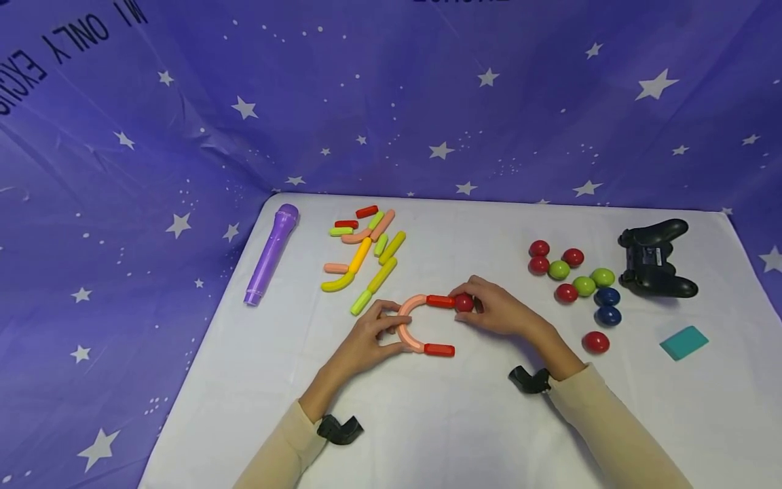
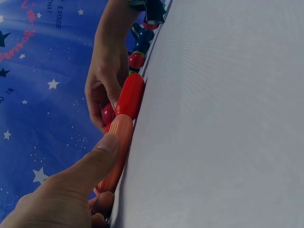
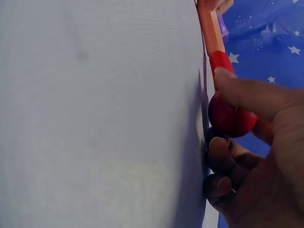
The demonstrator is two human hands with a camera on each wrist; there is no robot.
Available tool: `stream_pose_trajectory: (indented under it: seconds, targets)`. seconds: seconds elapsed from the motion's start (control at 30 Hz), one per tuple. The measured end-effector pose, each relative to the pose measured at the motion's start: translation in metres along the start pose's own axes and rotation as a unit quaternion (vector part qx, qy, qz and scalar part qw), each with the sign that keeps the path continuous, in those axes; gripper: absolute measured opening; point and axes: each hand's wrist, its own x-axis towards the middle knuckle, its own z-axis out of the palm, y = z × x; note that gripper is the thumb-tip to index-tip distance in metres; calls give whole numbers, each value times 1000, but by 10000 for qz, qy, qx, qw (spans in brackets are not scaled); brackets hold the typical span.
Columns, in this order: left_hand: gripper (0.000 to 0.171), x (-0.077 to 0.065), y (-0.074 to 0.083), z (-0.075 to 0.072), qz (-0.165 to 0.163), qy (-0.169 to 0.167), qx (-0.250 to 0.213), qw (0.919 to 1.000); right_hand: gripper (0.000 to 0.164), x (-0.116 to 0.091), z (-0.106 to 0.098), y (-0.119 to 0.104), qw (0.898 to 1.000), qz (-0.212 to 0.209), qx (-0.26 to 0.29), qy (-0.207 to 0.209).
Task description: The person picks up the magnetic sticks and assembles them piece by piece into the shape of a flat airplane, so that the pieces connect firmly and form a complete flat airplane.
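My left hand (image 1: 369,337) pinches a salmon-pink curved toy rod (image 1: 405,331), thumb on one side and fingers on the other. The pink arc opens to the right, and a short red rod joins each end: an upper red rod (image 1: 440,301) and a lower red rod (image 1: 439,350). At the tip of the upper one, my right hand (image 1: 497,309) holds a red ball (image 1: 464,303) between thumb and fingers. In the right wrist view the ball (image 3: 230,114) appears against the red rod's end, with the thumb over that joint.
Left of centre lie several loose coloured rods (image 1: 362,257), beside a purple toy microphone (image 1: 271,255). Several red, green and blue balls (image 1: 566,293) are on the right, near a black game controller (image 1: 654,259) and a teal block (image 1: 684,343).
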Motion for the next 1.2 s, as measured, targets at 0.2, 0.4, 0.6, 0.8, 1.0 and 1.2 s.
stream_pose_trajectory:
  seconds: [0.2,0.4,0.6,0.8,1.0,1.2]
  targets:
    - [43,0,2,2,-87,-14,-44,10000,42,-2,1,-1,9996,34,-264,100]
    - [48,-4,4,1,-198,-57,-19,9998,51,-14,-2,-3,9973,126,-633,356]
    - [42,-8,3,-1,-264,-176,13,9995,44,-49,-28,14,9841,321,-1062,1389]
    - [33,-6,1,-2,-68,-132,-150,9998,40,-87,-57,40,9642,1026,-1465,1955]
    - [32,-3,-2,-1,44,-56,-241,9997,38,-99,-59,52,9677,1152,-1353,1788]
    - [31,-1,-3,3,58,-47,-391,9992,41,-96,-34,38,9782,624,-904,1764]
